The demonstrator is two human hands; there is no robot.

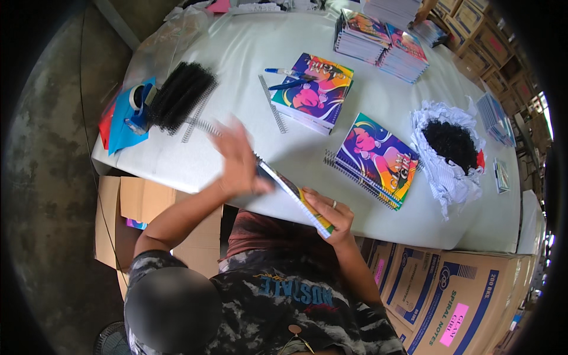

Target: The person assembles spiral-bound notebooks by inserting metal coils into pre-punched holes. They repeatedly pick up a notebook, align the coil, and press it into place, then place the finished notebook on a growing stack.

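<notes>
My right hand (332,216) grips the lower end of a thin colourful notebook (294,194), tilted on edge over the table's front edge. My left hand (236,158) is beside the notebook's upper end, its fingers smeared by motion. A spiral binding coil (204,126) lies or hangs by the left fingertips; whether they hold it I cannot tell. To the right lies a small stack of spiral notebooks (378,157) with bright illustrated covers. Farther back, two blue pens (291,84) rest on another notebook stack (322,103). A loose coil (273,105) lies left of that stack.
A heap of black coils (182,94) and a blue tape dispenser (139,112) are at left. Crumpled paper (441,171) cradles black scraps (449,144) at right. Taller notebook stacks (378,44) stand at the back. Cardboard boxes (455,296) sit below right, and an open carton (145,198) below left.
</notes>
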